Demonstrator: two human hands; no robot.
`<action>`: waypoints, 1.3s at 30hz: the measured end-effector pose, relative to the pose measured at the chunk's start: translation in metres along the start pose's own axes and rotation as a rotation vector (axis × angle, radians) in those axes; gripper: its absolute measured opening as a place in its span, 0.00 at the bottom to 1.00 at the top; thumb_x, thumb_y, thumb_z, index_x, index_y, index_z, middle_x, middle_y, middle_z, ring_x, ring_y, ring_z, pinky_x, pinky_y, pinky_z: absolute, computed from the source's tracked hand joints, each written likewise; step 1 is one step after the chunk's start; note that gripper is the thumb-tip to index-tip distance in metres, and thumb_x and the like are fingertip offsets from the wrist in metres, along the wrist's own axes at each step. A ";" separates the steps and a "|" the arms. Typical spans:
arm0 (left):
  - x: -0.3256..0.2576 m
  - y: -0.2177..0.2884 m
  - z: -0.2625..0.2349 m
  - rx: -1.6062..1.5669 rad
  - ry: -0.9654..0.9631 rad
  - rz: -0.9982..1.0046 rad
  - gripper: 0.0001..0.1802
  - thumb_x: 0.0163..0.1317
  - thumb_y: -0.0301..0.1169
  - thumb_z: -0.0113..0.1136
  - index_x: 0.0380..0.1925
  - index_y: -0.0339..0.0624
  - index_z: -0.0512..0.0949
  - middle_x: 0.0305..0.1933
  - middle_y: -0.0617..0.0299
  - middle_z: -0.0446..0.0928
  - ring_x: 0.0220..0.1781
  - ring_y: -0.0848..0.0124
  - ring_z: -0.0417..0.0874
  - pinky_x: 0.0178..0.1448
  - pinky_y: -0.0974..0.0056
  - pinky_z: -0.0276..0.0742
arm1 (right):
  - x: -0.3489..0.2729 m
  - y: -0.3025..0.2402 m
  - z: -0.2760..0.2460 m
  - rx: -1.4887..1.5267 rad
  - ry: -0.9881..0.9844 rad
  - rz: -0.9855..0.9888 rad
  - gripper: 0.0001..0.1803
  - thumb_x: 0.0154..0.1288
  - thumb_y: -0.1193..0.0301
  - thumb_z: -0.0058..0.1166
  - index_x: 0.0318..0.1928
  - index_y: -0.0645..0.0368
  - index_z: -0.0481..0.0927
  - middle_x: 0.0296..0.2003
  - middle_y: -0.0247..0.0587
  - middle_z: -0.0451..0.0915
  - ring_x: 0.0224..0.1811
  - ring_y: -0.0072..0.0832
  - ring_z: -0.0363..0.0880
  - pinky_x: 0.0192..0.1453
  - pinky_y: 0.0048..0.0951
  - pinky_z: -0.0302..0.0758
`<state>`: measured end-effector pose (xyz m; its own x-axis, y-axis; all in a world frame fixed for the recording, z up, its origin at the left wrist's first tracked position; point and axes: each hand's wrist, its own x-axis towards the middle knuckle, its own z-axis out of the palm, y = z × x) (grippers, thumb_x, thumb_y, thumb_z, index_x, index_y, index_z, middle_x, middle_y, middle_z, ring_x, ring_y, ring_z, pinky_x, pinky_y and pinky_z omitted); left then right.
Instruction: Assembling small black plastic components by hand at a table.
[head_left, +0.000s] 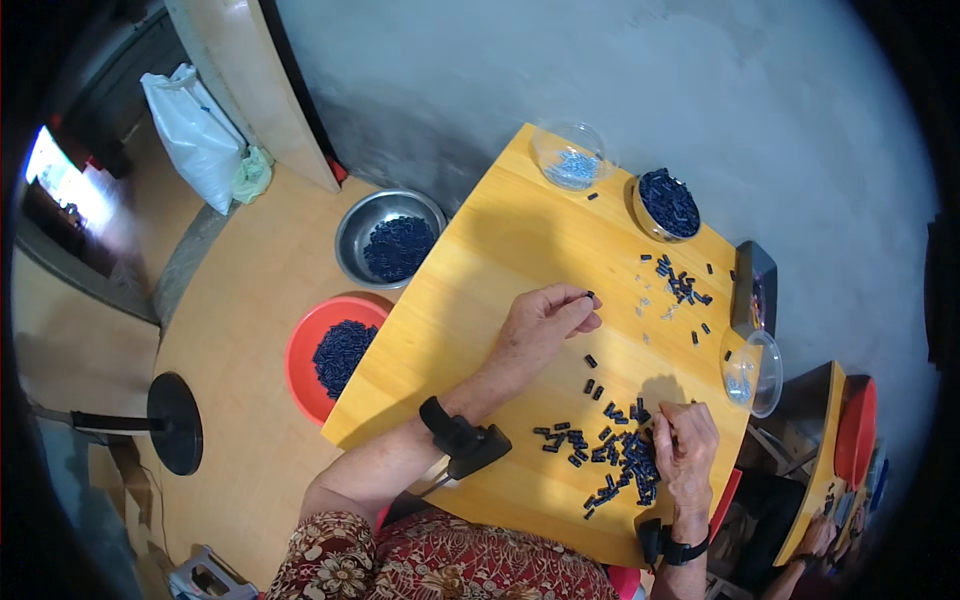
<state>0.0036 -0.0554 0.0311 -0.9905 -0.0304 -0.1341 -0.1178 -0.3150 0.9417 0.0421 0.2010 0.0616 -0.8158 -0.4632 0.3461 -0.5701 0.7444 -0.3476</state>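
My left hand (548, 318) is raised over the middle of the yellow wooden table (450, 270). Its thumb and fingertips pinch a small black piece (590, 294), of which only an end shows. My right hand (685, 440) rests with curled fingers at the right edge of a heap of small black oblong pieces (632, 458). What those fingers hold, if anything, is hidden. Several loose black pieces (590, 387) lie between the heap and my left hand. Farther off is a second scatter of black pieces (682, 285), with small clear bits (642, 305) beside it.
Along the far edge stand a clear tub (570, 150), a bowl of black pieces (668, 205), a dark tray (755, 290) and another clear tub (765, 375). A steel basin (350, 240) and a red basin (300, 360) sit left of the table. Another person's hand (820, 535) shows at right.
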 end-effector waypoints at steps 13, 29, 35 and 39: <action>-0.099 0.056 -0.192 -0.166 0.622 0.252 0.13 0.69 0.37 0.56 0.41 0.39 0.80 0.36 0.60 0.83 0.38 0.74 0.84 0.46 0.72 0.77 | -0.035 -0.043 0.013 0.128 -0.113 -0.161 0.07 0.55 0.83 0.55 0.37 0.67 0.78 0.30 0.50 0.78 0.31 0.44 0.74 0.37 0.39 0.70; -0.187 -0.167 -0.333 -0.247 1.027 -0.329 0.15 0.68 0.31 0.54 0.52 0.38 0.74 0.36 0.60 0.84 0.33 0.75 0.84 0.35 0.74 0.79 | -0.011 -0.084 0.038 0.054 -0.290 -0.415 0.08 0.53 0.81 0.57 0.35 0.63 0.79 0.28 0.46 0.78 0.28 0.40 0.76 0.33 0.37 0.73; -0.244 -0.279 -0.352 -0.256 0.949 -0.319 0.16 0.67 0.35 0.56 0.49 0.36 0.76 0.33 0.59 0.82 0.32 0.73 0.83 0.32 0.70 0.79 | -0.002 -0.121 0.038 0.104 -0.503 -0.442 0.07 0.62 0.80 0.57 0.42 0.66 0.80 0.32 0.48 0.79 0.35 0.41 0.79 0.42 0.36 0.77; -0.277 -0.316 -0.339 -0.128 0.794 -0.589 0.17 0.64 0.40 0.59 0.40 0.35 0.80 0.32 0.59 0.80 0.30 0.73 0.81 0.31 0.71 0.79 | -0.013 -0.129 0.044 0.048 -0.589 -0.384 0.11 0.63 0.78 0.57 0.46 0.64 0.78 0.33 0.47 0.78 0.37 0.44 0.78 0.44 0.39 0.76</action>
<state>0.3389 -0.2695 -0.3340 -0.4363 -0.4473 -0.7807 -0.5208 -0.5820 0.6245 0.1220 0.0897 0.0642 -0.4650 -0.8823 -0.0723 -0.8208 0.4603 -0.3381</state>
